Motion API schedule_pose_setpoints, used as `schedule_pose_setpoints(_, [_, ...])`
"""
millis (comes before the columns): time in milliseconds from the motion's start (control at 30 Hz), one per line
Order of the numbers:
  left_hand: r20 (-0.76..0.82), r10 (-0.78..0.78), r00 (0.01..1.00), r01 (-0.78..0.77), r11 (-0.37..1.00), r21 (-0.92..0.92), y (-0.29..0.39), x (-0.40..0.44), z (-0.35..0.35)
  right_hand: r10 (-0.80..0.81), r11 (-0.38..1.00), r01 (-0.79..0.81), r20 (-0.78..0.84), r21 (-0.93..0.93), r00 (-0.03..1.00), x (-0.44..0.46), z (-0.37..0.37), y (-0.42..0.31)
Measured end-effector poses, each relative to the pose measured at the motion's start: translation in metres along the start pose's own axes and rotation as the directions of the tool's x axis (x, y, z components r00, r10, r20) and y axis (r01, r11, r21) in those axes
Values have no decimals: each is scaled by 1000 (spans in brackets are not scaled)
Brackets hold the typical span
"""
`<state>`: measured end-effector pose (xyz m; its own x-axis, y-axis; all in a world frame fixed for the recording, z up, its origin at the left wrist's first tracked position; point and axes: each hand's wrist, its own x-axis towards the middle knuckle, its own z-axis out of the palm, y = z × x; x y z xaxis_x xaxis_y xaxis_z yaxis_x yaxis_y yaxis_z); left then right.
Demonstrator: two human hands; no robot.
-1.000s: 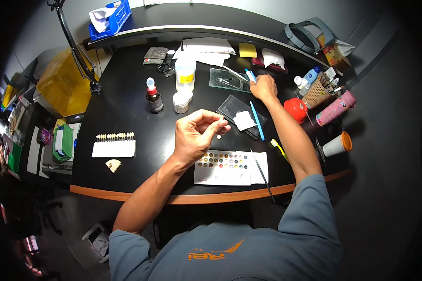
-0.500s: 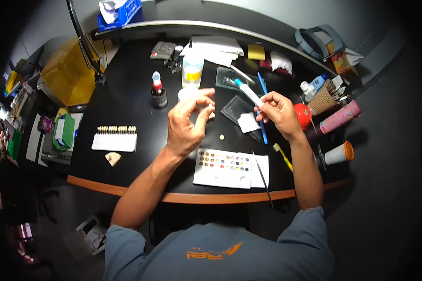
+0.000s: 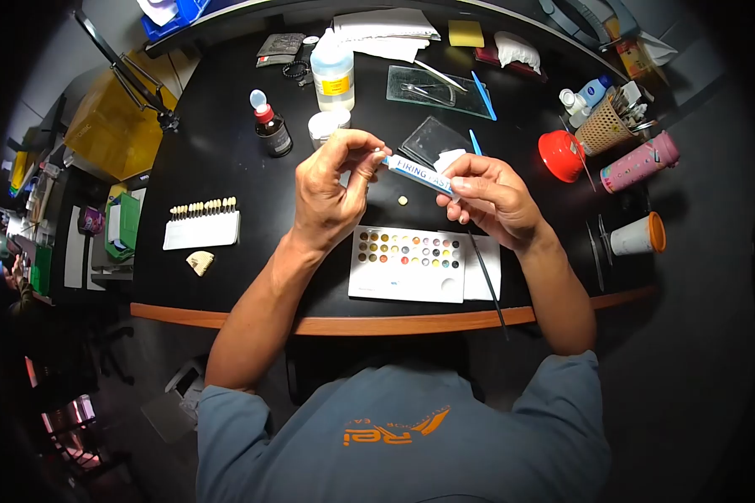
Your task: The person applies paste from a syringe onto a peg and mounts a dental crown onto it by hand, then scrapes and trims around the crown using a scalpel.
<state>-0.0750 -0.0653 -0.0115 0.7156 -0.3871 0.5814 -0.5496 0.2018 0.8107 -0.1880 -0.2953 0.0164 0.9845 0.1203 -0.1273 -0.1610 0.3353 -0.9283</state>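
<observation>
My right hand [image 3: 497, 197] grips a white and blue syringe [image 3: 418, 173] whose label reads "FIRING PAST...", the last part covered by my thumb. Its blue tip points left, right up against the fingertips of my left hand [image 3: 334, 189]. Thumb and forefinger of that hand are pinched on a small pale piece [image 3: 378, 152], mostly hidden by the fingers. Below, a small tooth-coloured crown [image 3: 403, 200] lies on the black tabletop. Nearer to me is a white paint palette [image 3: 405, 285] with rows of coloured wells, and a thin brush [image 3: 488, 281] rests across its right side.
A clear bottle [image 3: 334, 71] and a white jar [image 3: 329, 124] stand behind my left hand; a dark dropper bottle [image 3: 272, 132] is further left. A tooth shade guide [image 3: 201, 228] lies at left. At right are a red bowl [image 3: 560, 156] and a white cup [image 3: 637, 235].
The syringe has moved left and down so its tip meets my left fingertips. My left hand has turned its pinch toward it. The yellow-handled brush is now hidden behind my right arm.
</observation>
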Motion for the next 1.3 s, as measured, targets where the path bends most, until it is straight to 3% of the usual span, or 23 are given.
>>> schedule_pose_setpoints(67, [-5, -40, 999, 40, 999, -31, 0, 0, 0, 2, 1000, -2, -15, 2, 1000, -2, 3, -2])
schedule_pose_setpoints(233, [-19, -92, 996, 90, 992, -84, 0, 0, -1, -288, 905, 235, -107, -354, 951, -4, 22, 4])
schedule_pose_setpoints(300, [-10, -68, 998, 67, 995, -75, 0, 0, -2, -477, 776, 393, -51, -493, 877, -2, 21, 13])
schedule_pose_setpoints(333, [-11, -60, 998, 59, 996, -65, -1, -1, -2, -509, 739, 391, -75, -549, 857, -3, 24, 12])
schedule_pose_setpoints(467, [-43, -158, 987, 156, 986, -54, -3, -2, 0, -760, 266, 510, 148, -818, 633, 1, 24, 11])
schedule_pose_setpoints(567, [-51, -217, 975, 213, 974, -75, -9, 0, -2, -785, 108, 498, 234, -860, 574, 1, 18, 8])
schedule_pose_setpoints(633, [-57, -212, 976, 212, 977, -2, -5, 4, -8, -755, 161, 469, 198, -869, 625, -2, 12, 1])
schedule_pose_setpoints(667, [-46, -245, 968, 248, 966, 68, -3, 5, -9, -738, 274, 449, 113, -850, 666, -4, 9, 1])
schedule_pose_setpoints(733, [170, -78, 982, 17, 941, 337, -9, 5, -16, -707, 424, 402, -19, -811, 707, -5, 5, 0])
schedule_pose_setpoints(800, [391, 64, 918, -285, 793, 538, -11, 5, -17, -688, 510, 361, -119, -780, 716, -6, 2, -1])
schedule_pose_setpoints(900, [564, -57, 824, -376, 689, 619, -5, 1, -10, -688, 518, 353, -133, -779, 714, -5, -4, 0])
schedule_pose_setpoints(1000, [579, -86, 811, -396, 649, 650, -3, -1, -8, -674, 505, 296, -156, -811, 722, -4, -5, 1])
schedule_pose_setpoints(1100, [525, -1, 851, -354, 737, 576, -3, -2, -6, -614, 480, 220, -146, -849, 776, -11, -1, -7])
schedule_pose_setpoints(1133, [499, -56, 864, -288, 759, 584, -3, -2, -5, -579, 466, 202, -125, -862, 806, -14, -1, -9])
schedule_pose_setpoints(1300, [565, -52, 823, -281, 827, 486, -14, -6, 0, -409, 442, 90, -111, -892, 906, -21, -1, -16])
